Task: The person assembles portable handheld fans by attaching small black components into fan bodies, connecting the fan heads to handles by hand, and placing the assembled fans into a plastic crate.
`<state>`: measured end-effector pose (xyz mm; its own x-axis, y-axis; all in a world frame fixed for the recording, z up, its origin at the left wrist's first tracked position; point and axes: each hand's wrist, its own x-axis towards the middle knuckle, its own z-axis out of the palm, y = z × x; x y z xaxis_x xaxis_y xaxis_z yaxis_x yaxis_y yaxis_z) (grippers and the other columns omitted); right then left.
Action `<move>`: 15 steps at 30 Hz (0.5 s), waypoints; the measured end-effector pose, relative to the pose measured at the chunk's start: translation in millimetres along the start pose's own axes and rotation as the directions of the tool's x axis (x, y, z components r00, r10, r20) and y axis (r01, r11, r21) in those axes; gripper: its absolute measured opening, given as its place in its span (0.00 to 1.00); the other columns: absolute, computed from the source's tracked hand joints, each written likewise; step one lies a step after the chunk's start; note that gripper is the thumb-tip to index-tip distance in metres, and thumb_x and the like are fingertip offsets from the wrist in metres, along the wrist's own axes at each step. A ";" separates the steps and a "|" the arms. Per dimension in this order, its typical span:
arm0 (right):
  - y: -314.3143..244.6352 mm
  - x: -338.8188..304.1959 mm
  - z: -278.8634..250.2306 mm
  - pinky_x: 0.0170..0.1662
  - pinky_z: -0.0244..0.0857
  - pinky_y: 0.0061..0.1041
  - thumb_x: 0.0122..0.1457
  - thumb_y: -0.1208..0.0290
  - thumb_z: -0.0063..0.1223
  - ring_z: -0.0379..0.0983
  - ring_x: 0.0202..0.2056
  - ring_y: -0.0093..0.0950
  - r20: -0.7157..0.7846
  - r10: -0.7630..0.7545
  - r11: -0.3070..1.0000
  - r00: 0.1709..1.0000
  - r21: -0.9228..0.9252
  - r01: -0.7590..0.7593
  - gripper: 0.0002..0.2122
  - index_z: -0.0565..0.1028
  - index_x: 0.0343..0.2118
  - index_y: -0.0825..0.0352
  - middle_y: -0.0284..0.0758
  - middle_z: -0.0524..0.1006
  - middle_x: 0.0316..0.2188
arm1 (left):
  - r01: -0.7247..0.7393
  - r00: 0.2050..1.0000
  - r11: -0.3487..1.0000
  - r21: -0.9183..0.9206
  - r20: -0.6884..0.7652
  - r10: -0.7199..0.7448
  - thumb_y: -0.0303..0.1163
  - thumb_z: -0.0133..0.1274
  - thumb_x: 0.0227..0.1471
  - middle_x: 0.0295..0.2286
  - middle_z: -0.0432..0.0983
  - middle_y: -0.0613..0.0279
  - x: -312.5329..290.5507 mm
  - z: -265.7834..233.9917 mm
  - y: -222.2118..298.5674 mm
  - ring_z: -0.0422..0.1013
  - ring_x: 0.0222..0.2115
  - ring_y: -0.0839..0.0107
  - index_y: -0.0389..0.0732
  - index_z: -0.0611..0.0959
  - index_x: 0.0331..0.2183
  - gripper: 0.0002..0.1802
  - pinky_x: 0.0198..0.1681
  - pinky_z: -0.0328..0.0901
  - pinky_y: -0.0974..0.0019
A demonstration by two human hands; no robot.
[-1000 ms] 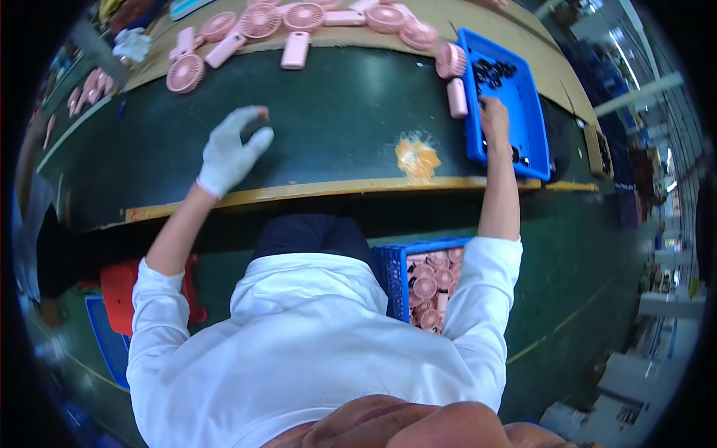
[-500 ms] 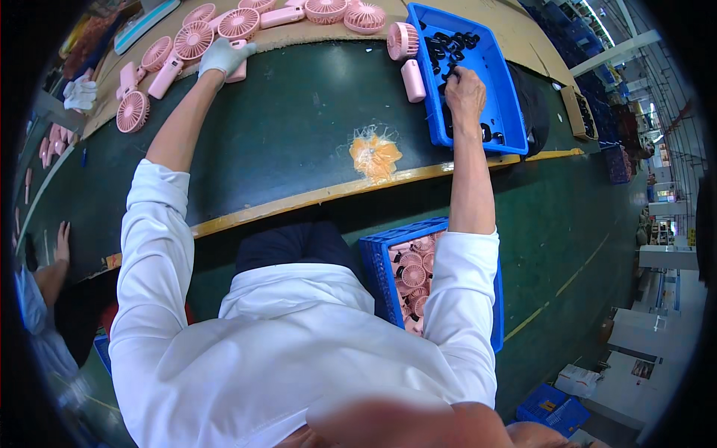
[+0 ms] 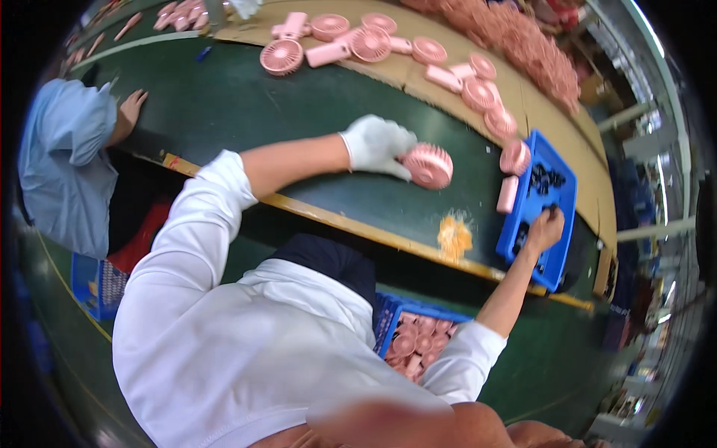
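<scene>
My left hand (image 3: 376, 147), in a white glove, grips a pink handheld fan (image 3: 431, 166) above the green tabletop; its round grille points away from my palm. My right hand (image 3: 545, 230), bare, is over the blue tray (image 3: 554, 267) at the right with its fingers pinched together. A small black part (image 3: 551, 210) shows at those fingertips; its exact kind cannot be made out. More loose black parts (image 3: 547, 180) lie in the tray. Against the tray's left side stand another pink fan (image 3: 514, 157) and a pink block-shaped piece (image 3: 507, 194).
Several pink fans (image 3: 371, 45) line the cardboard (image 3: 418, 78) at the back. An orange-yellow patch (image 3: 454, 235) marks the table near its wooden front edge (image 3: 351, 226). Below stands a blue crate (image 3: 385, 321) of pink fans. A co-worker in a blue sleeve (image 3: 67, 127) is at the left.
My left hand has lifted a pink fan from the back row and brought it nearer, over the table. My right hand stays at the tray. The whole view has swung leftward.
</scene>
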<state>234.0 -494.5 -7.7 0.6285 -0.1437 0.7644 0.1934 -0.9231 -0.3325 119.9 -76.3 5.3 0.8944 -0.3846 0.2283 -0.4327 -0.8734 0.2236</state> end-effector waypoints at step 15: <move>-206.4 -44.1 48.2 0.23 0.67 0.16 0.56 0.85 0.45 0.74 0.26 0.21 0.282 0.188 0.437 0.941 0.834 -0.338 0.07 0.72 0.38 0.76 0.37 0.75 0.27 | 0.224 0.974 0.972 -0.073 -0.004 -0.225 0.57 0.53 0.45 0.19 0.77 0.57 -6.9 -7.8 9.2 0.75 0.25 0.56 0.42 0.81 0.19 0.26 0.29 0.68 0.58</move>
<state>202.7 -280.4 0.6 0.8403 -0.2077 0.5007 0.5004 -0.0577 -0.8638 108.8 -79.3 13.2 0.9684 -0.1766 0.1761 -0.2279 -0.9133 0.3374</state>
